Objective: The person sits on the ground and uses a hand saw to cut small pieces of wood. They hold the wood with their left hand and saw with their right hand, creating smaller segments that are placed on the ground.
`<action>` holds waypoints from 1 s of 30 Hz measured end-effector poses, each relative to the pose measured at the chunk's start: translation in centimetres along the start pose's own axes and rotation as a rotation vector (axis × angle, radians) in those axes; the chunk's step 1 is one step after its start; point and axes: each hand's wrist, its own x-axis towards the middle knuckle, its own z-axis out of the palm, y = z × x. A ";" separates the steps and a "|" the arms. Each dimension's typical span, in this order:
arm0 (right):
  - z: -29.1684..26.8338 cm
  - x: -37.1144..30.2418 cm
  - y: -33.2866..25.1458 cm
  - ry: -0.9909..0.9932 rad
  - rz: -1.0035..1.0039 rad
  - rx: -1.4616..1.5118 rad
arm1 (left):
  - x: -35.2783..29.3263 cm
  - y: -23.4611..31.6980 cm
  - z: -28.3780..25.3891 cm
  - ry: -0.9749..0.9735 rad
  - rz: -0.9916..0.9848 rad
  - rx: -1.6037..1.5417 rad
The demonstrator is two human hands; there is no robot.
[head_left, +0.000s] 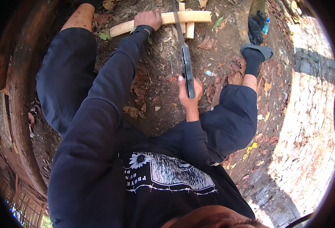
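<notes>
Wooden strip [167,18]: laid across short wood pieces [190,31] on the soil [161,89]; judged light, stiff, rough-grained; best gripped well left of the blade.
Left hand [148,19]: placed near mid-strip, fingers bent over the wood, tips hidden.
Handsaw [183,49]: crossed over the strip's right half; blade probably springy.
Right hand [190,90]: fingers wrapped round the dark handle, the sound hold.

- Brown dirt ground [163,122] underfoot here, uneven and messy
- Two short wood pieces [190,32] lying side by side on the far part
- Dry brown leaves [207,43] strewn all about
- A green leaf [218,23]
- A small pale scrap [210,73]
- Yellow leaves [251,148] off to the right
</notes>
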 end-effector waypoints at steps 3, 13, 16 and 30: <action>-4.0 -7.8 -1.3 -0.004 0.062 0.005 | -0.2 -0.3 0.0 0.012 -0.012 0.005; 0.1 1.0 -0.7 -0.027 0.000 0.020 | -0.3 0.0 -1.2 -0.078 0.003 -0.029; 1.7 3.4 -0.8 0.028 -0.026 0.126 | 0.5 -0.3 -0.9 -0.033 -0.008 -0.035; -4.7 -6.6 -1.3 -0.035 -0.011 -0.088 | -0.2 0.4 -0.7 -0.066 0.033 -0.027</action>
